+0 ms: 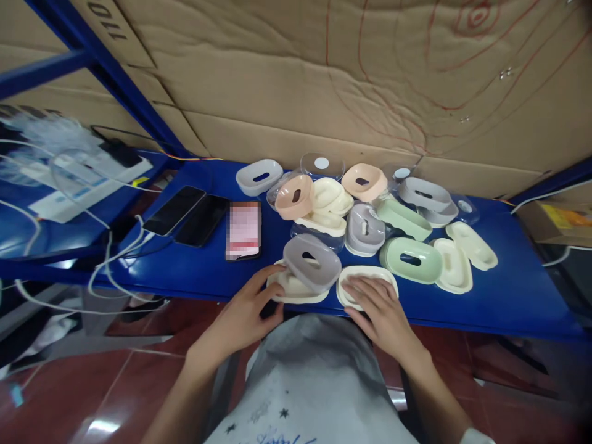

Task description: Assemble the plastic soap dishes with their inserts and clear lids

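My left hand (247,308) rests at the front edge of the blue shelf (194,271), its fingers curled round the rim of a cream oval tray (289,291). A grey oval piece with a slot (312,262) lies tilted on that tray. My right hand (379,305) lies flat with fingers stretched over a second cream oval tray (365,276). Behind them sits a heap of several oval plastic pieces: a green one (411,259), a pink one (295,196), a peach one (364,182), grey ones and cream ones.
Three phones lie on the shelf's left part: two dark ones (174,209) (202,220) and one with a lit screen (243,230). White cables (111,259) hang off the left edge. A cardboard wall (324,80) stands behind. Red floor tiles (92,382) lie below.
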The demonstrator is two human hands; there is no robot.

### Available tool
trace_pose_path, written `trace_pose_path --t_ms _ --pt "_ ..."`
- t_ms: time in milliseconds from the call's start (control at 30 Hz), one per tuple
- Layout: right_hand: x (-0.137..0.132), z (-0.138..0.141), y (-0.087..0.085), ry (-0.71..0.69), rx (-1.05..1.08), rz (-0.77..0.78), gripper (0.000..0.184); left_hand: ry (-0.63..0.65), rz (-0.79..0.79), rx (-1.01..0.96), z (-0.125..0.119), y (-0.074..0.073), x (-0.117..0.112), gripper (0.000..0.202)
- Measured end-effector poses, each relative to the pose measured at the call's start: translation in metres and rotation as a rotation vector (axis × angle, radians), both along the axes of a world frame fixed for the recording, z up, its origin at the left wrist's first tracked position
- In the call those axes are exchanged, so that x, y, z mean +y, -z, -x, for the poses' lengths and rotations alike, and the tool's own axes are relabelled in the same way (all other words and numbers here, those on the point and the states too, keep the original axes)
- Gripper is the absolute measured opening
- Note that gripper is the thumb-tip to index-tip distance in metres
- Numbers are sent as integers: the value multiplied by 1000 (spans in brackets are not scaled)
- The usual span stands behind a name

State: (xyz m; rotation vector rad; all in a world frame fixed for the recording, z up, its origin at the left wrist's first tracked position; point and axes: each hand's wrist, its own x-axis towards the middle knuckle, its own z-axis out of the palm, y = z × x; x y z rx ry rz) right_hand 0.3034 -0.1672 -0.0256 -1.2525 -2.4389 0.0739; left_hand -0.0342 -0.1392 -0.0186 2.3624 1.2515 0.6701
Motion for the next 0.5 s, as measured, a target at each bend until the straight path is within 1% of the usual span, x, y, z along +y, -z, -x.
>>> trace_pose_path --t_ms 133,300,367,500 --pt "11 3 1 16 -10 -50 46 36 -32 11 -3 2 -3 11" --pt "24 18 -1 -51 -33 -91 58 112 -44 24 -5 10 0 20" --pt "26 21 -1 -80 -21 -108 55 105 -37 20 -3 12 -1 19" --pt "25 21 -1 -84 24 -136 39 27 -82 10 1 16 -6 20"
